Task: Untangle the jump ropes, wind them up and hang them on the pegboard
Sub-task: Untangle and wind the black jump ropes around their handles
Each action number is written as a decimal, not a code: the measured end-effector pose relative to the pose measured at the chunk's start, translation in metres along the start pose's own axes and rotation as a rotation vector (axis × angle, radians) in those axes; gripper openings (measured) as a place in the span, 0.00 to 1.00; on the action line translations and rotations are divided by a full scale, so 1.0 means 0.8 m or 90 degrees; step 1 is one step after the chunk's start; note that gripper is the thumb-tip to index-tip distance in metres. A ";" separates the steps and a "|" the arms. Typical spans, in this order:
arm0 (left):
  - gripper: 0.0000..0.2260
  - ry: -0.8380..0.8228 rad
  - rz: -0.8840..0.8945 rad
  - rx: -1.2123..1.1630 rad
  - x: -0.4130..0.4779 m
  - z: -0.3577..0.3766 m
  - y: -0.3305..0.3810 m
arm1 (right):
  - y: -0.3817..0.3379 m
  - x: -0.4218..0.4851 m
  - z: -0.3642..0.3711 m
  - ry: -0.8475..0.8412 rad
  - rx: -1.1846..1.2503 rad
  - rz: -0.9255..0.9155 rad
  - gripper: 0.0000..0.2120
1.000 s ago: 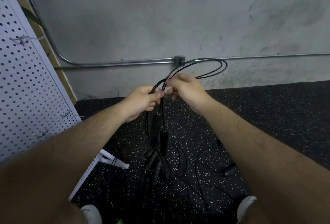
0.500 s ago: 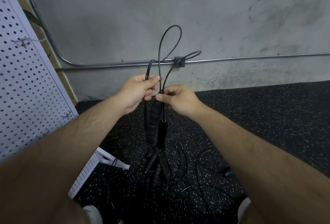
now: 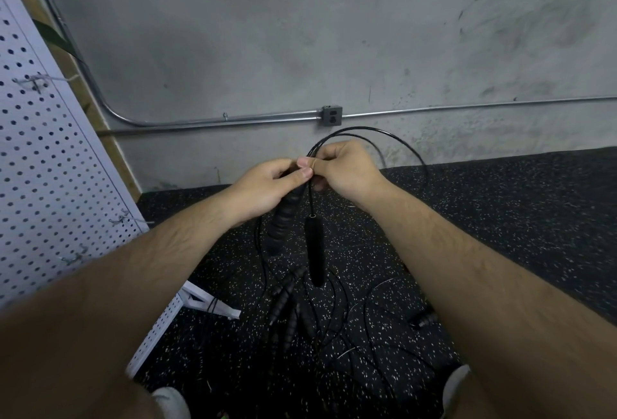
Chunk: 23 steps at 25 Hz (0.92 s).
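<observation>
My left hand and my right hand meet at chest height, both pinching the thin black cord of a jump rope. The cord arcs out to the right of my right hand and drops behind it. Two black handles hang below the hands: a ribbed one under my left hand and a smooth one on its cord under my right. More tangled black ropes and handles lie on the floor below. The white pegboard stands at the left with metal hooks.
A grey concrete wall with a metal conduit and outlet box faces me. The floor is black speckled rubber. The pegboard's white foot juts onto the floor. Another loose handle lies at the right. My shoes show at the bottom edge.
The tall cord loop that stood above my hands has come down into a low arc on the right. My hands have closed together, thumbs touching, and the handles still hang below.
</observation>
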<state>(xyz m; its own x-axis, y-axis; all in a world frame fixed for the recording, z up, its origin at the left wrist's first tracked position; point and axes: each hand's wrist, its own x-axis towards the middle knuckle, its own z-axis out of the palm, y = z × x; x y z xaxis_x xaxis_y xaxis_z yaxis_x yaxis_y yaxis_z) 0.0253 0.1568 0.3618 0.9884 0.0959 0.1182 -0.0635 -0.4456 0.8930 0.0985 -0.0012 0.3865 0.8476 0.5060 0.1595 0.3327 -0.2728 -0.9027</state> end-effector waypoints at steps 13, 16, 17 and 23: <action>0.05 -0.044 -0.057 -0.011 -0.008 0.020 -0.013 | -0.015 -0.006 -0.020 0.082 0.140 0.084 0.17; 0.05 -0.035 -0.061 -0.035 -0.010 0.027 -0.008 | -0.019 -0.013 -0.017 0.101 0.251 0.097 0.14; 0.05 -0.026 -0.073 -0.045 -0.011 0.029 -0.005 | -0.017 -0.015 -0.016 0.100 0.276 0.103 0.14; 0.05 0.107 -0.114 -0.188 0.001 0.018 0.003 | 0.006 -0.030 -0.001 0.039 -0.126 0.062 0.21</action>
<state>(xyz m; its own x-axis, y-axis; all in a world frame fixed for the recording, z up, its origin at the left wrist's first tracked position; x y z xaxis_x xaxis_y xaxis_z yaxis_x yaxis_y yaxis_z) 0.0278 0.1427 0.3580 0.9524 0.3048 -0.0034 0.0468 -0.1352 0.9897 0.0798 -0.0153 0.3781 0.9013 0.4201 0.1054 0.3176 -0.4756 -0.8203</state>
